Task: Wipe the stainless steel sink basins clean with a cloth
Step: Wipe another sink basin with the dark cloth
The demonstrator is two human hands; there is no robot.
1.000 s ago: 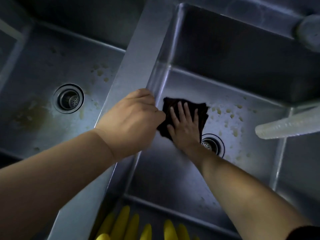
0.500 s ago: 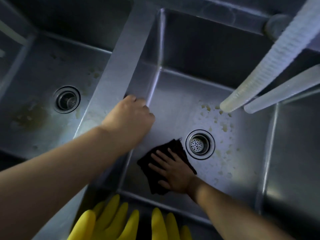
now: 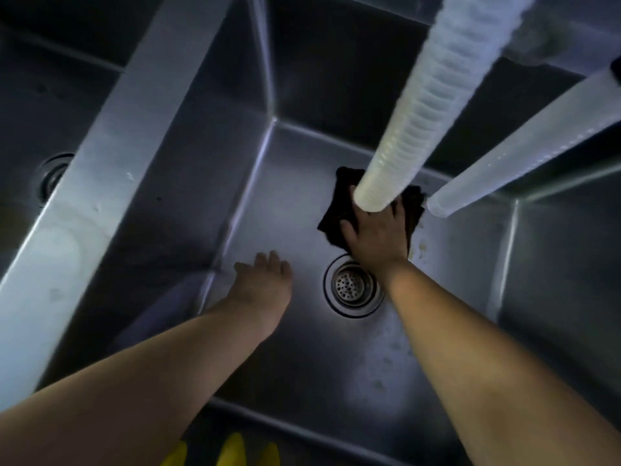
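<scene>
I look down into a stainless steel sink basin [image 3: 295, 364] with a round drain [image 3: 353, 285] in its floor. A dark cloth [image 3: 337, 216] lies flat on the basin floor just beyond the drain. My right hand [image 3: 378, 235] presses flat on the cloth; its fingertips are hidden behind a hose end. My left hand [image 3: 263, 280] rests inside the basin near the left wall, left of the drain, fingers apart and holding nothing.
Two translucent ribbed hoses [image 3: 426, 105] [image 3: 524, 146] hang over the basin from the upper right. A steel divider [image 3: 100, 173] separates a second basin with its own drain [image 3: 52, 176] on the left. Yellow glove fingertips [image 3: 232, 450] show at the bottom edge. Pale specks [image 3: 421, 250] dot the floor right of the cloth.
My right hand slid the cloth from the near left of the drain to its far side. My left hand came off the divider and went down into the basin.
</scene>
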